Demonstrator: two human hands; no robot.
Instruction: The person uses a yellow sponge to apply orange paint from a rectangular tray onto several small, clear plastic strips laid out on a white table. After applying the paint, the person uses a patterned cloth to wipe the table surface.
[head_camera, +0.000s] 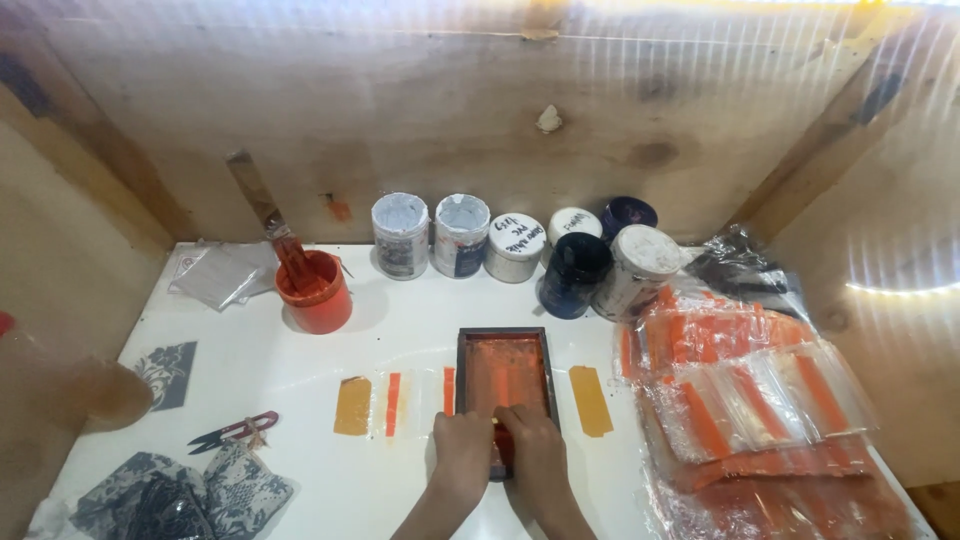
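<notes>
Screen frame (505, 385) near end hidden under both hands (500, 450)

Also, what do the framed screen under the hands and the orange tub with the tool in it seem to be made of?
Framed screen: dark, probably wooden frame around a fine mesh, matte and smeared with orange ink; both the left hand and the right hand press its near edge. Orange tub: likely plastic, smooth with a slight sheen. The spatula in it looks wooden-handled, its ink-coated blade unclear.
</notes>
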